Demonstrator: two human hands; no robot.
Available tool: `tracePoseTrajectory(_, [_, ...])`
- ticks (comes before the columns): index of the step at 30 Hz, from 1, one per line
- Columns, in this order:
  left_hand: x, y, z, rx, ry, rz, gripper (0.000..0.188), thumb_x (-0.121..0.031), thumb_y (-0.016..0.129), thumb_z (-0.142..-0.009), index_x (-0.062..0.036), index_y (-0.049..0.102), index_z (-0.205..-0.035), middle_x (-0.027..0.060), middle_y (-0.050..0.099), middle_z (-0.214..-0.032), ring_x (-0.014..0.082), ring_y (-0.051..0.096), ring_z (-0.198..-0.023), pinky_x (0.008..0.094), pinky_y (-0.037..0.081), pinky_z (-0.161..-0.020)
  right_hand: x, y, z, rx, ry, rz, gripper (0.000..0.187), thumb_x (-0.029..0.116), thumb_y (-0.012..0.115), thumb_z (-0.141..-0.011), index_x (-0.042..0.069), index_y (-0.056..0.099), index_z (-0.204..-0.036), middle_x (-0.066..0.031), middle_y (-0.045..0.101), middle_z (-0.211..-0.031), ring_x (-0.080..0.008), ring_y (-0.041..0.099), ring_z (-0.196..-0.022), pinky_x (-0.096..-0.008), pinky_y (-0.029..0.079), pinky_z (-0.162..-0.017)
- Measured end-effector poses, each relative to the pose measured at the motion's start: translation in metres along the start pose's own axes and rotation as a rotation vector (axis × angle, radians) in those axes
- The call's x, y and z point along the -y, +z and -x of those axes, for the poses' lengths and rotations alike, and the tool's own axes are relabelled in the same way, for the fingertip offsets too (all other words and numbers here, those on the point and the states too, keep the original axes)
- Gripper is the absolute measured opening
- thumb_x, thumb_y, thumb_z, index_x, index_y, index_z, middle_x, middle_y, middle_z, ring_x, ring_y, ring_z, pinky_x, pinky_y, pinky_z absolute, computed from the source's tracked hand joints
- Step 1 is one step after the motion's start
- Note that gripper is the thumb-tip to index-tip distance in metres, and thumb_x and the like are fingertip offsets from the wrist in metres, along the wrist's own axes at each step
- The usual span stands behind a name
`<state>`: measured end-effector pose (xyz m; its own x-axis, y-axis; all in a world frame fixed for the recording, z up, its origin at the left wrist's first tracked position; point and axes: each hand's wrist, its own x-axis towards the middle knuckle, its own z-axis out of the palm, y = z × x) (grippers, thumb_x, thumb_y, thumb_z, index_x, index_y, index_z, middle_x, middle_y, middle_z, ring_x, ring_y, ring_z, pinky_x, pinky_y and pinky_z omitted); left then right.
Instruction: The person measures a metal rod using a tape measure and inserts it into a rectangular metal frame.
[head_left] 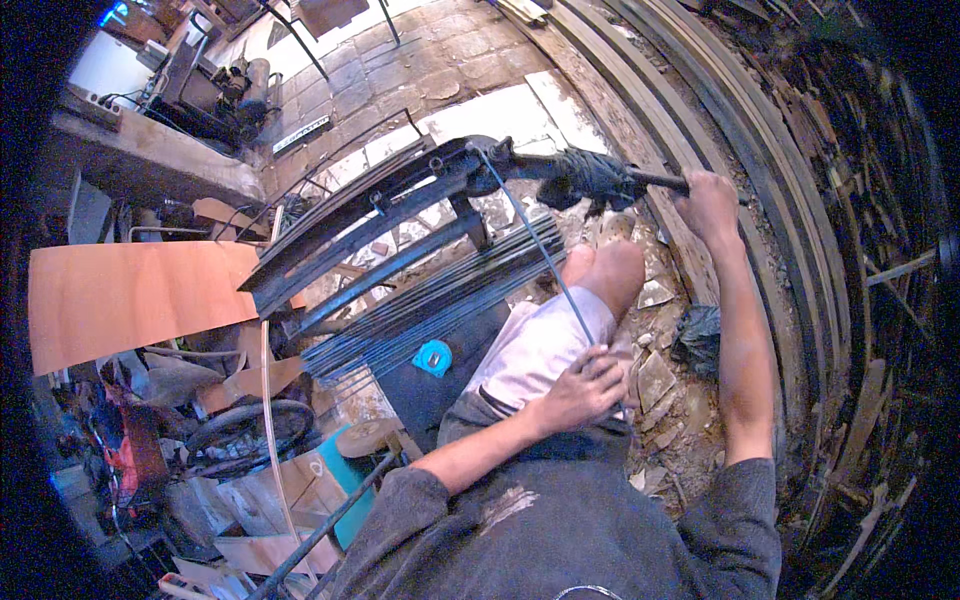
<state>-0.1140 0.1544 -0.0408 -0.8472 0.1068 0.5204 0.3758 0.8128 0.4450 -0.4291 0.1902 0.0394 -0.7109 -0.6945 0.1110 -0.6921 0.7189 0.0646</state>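
The thin metal rod (pixel 548 262) is gripped at its near end by the left hand (pixel 585 388), fingers curled shut around it above the thigh, while its far end is fed into the head of the black bending machine (pixel 455 180). The machine's long lever handle (pixel 655 180) is clasped by the right hand (pixel 708 200), closed tight on the bar just past the rag-wrapped section (pixel 590 175). For a clean result, it is judged that the rod should be kept straight and level by the left hand, held firmly against twisting, and the lever drawn in one steady sweep rather than jerked. The knee (pixel 610 270) is planted just beside the rod, and is best kept out of the lever's path.

Now the count: one rod in hand; one lever; one bundle of dark rods (pixel 430 300) stacked on the machine's bed, too many and too close to be counted singly; one small blue tape measure (pixel 433 357) lying on the dark plate below the bundle; one orange board (pixel 130 300) well apart to the left
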Motion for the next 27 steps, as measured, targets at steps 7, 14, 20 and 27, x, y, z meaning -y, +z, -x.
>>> tracePoseTrajectory(7, [-0.013,-0.025,-0.033,-0.076,0.001,0.119,0.015,-0.025,0.062,-0.075,-0.0132,0.060,-0.085,0.0016,0.055,-0.095,0.0187,0.052,-0.104,0.0396,0.034,-0.106,-0.007,0.010,-0.017,0.011,-0.012,0.034,0.024,0.030,0.061,-0.086,0.007,0.067,-0.084,-0.0154,0.067,-0.085,-0.0332,0.065,-0.083,-0.0436,0.048,-0.076])
tracePoseTrajectory(14, [-0.014,-0.024,-0.023,-0.070,-0.030,0.212,0.015,-0.026,0.062,-0.077,-0.0126,0.062,-0.084,0.0010,0.056,-0.093,0.0173,0.052,-0.103,0.0377,0.033,-0.106,0.000,0.010,-0.012,-0.007,0.008,0.034,0.018,0.026,0.068,-0.078,0.008,0.067,-0.083,-0.0137,0.068,-0.084,-0.0323,0.065,-0.081,-0.0433,0.048,-0.075])
tracePoseTrajectory(20, [-0.014,-0.023,-0.014,-0.057,-0.033,0.222,0.015,-0.026,0.061,-0.075,-0.0130,0.063,-0.083,0.0004,0.056,-0.094,0.0171,0.052,-0.105,0.0381,0.032,-0.107,0.004,0.012,-0.002,-0.077,0.051,0.016,0.019,0.024,0.072,-0.072,0.009,0.068,-0.083,-0.0139,0.068,-0.082,-0.0320,0.066,-0.080,-0.0434,0.048,-0.074])
tracePoseTrajectory(27, [-0.007,-0.033,-0.011,-0.099,0.009,0.164,0.020,-0.036,0.070,-0.076,-0.0180,0.061,-0.073,-0.0036,0.055,-0.082,0.0136,0.055,-0.096,0.0361,0.034,-0.103,0.012,0.011,0.012,-0.086,0.079,0.049,0.020,0.026,0.071,-0.074,0.008,0.069,-0.082,-0.0148,0.068,-0.079,-0.0333,0.065,-0.076,-0.0439,0.048,-0.074])
